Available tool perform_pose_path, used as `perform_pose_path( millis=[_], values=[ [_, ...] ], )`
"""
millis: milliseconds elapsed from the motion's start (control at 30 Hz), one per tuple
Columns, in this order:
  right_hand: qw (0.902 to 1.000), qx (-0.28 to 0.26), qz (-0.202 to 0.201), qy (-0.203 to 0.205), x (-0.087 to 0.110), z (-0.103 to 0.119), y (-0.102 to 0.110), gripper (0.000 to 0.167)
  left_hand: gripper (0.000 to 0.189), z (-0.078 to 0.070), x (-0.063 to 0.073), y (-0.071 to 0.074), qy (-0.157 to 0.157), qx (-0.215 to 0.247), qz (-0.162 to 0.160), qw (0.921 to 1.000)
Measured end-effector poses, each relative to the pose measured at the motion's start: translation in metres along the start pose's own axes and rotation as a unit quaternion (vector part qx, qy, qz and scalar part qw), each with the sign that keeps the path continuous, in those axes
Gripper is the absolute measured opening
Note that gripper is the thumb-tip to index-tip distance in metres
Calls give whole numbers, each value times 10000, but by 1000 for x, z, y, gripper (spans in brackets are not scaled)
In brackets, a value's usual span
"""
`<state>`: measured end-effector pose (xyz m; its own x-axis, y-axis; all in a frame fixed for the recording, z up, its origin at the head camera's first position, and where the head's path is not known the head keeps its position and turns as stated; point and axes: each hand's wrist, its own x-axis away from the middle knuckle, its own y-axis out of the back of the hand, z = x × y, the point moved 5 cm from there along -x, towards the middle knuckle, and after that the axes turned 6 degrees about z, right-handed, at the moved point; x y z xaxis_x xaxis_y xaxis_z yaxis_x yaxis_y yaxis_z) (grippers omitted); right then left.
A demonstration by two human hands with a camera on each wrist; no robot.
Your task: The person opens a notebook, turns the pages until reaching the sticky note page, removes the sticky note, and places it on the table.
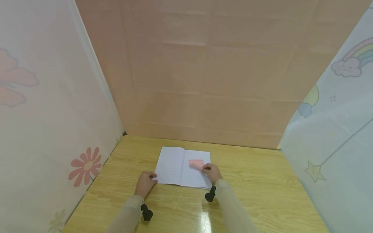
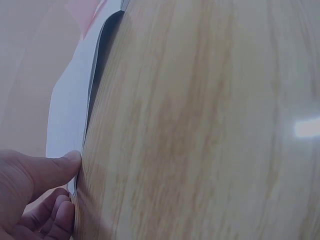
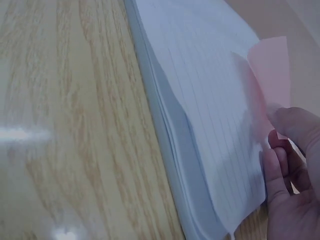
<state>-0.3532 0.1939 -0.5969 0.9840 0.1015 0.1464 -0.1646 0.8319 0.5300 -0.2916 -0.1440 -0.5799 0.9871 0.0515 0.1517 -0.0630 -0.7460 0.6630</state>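
A notebook (image 1: 170,165) with white ruled pages lies open on the table. At its lower left corner, my left hand (image 1: 146,183) holds the edge, the thumb (image 2: 67,162) over the page and the other fingers curled at the side. Over the right-hand page, my right hand (image 1: 212,172) pinches a pink sticky note (image 1: 196,162) by its right end, between thumb and index finger. The note (image 3: 272,65) curves up off the page in the right wrist view; whether its far side is stuck to the paper, I cannot tell.
The wood-grain table (image 1: 262,184) extends around the notebook. A tan sheet (image 1: 204,71) hangs behind it, and pale printed walls (image 1: 43,136) stand at the left and right. Light glares off the table near its front.
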Motion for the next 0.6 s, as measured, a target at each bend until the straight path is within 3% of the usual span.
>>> perform_pose_path(
  millis=[300, 467, 600],
  values=[
    [9985, -492, -19, 231, 19, 12, 23, 14, 17, -1, -2, -2, 1, 19, 37, 10000],
    [9982, -479, -184, 319, 32, 18, 57, 20, 17, 0, -2, -2, -11, 47, -20, 10000],
    [9977, -121, -445, 498, 42, 18, 89, 25, 17, 2, -2, -2, -73, 14, -54, 10000]
  ],
)
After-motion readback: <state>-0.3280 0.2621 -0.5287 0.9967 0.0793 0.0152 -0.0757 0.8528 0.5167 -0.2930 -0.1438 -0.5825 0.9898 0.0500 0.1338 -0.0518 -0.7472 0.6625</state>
